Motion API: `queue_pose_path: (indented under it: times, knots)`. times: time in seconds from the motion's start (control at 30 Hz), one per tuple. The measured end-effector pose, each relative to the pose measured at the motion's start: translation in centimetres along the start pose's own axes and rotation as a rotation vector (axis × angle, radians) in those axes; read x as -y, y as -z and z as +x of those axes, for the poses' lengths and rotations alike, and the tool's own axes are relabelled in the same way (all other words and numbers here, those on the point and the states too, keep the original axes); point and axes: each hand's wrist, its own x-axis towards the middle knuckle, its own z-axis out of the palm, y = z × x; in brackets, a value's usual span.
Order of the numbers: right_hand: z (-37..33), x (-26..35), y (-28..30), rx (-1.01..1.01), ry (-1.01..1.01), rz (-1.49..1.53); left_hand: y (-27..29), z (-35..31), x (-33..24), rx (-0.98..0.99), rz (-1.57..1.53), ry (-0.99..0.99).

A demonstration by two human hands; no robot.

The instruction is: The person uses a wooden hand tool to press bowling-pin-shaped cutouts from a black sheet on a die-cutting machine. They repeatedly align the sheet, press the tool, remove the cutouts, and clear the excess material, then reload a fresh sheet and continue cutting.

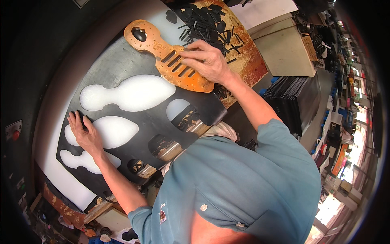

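Observation:
An orange insole-shaped cutting die [162,46] with several slots and a hole at its narrow end lies on a black sheet [150,122]. My right hand [207,61] is closed at the die's slotted wide part, thumb and fingers gripping it. Insole-shaped openings are cut through the sheet, and a white surface [130,93] shows in them. My left hand [86,134] rests flat on the sheet at the left, fingers stretched over one opening. Nothing is held in it.
Loose black cut pieces and thin strips [203,24] lie on a rusty, worn board [252,61] at the back. A stack of black sheets [288,93] stands to the right, by a pale box [284,46]. Dark machine housing [20,81] borders the left.

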Motion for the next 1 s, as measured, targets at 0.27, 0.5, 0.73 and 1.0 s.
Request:
queue_pose_path:
  times: [0.27,0.5,0.73,1.0]
  knots:
    - [1.1,-3.4,2.5,-0.074,-0.036,-0.273,0.1,0.0,-0.1,0.003,0.0,-0.005]
    - [1.1,1.0,2.4,-0.05,0.055,-0.426,-0.1,0.0,-0.1,-0.009,-0.021,0.003]
    - [0.2,3.9,-1.8,0.179,0.058,-0.355,0.0,-0.1,0.0,-0.029,-0.164,0.065]
    - [2.1,5.4,-1.8,0.322,-0.072,-0.256,1.6,0.2,-3.4,-0.076,-0.174,0.035]
